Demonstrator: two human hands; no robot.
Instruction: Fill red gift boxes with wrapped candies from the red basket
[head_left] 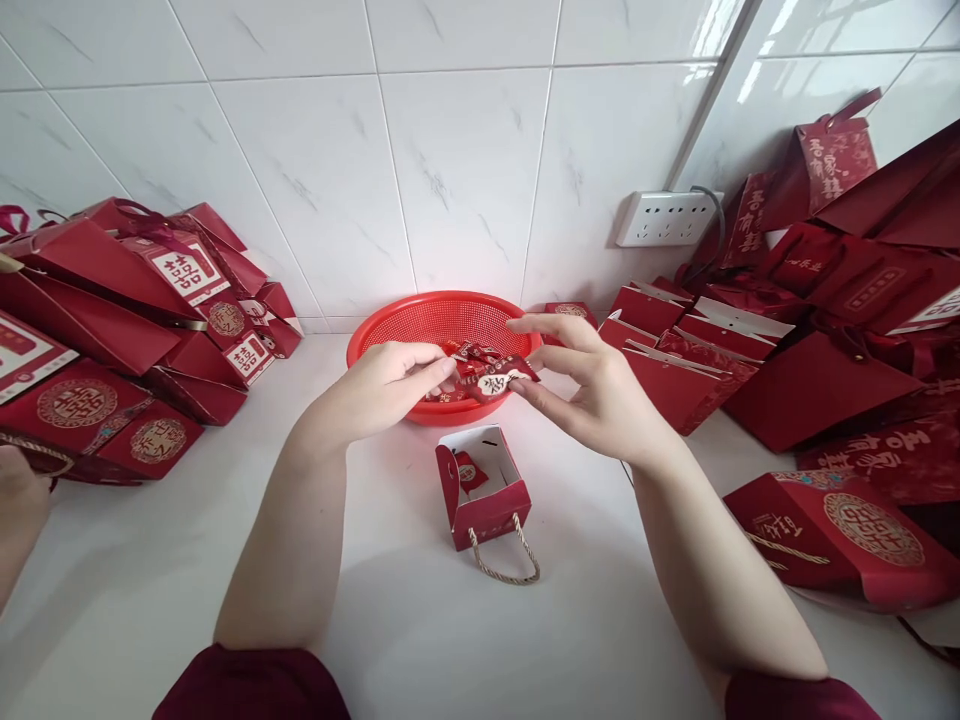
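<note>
A red plastic colander stands against the wall with several red-wrapped candies in it. My right hand is over its right side, thumb and a finger pinching the edge of a red candy packet with a pale label; the other fingers are spread. My left hand reaches over the left rim, thumb and fingertips closed together beside the candies; whatever is between them is hidden. In front of the colander sits an open red gift box with a rope handle. A small red packet lies inside it.
Red gift boxes are piled at the left, where another person's hand shows at the edge. More boxes and upright red bags crowd the right. A white power strip is on the tiled wall.
</note>
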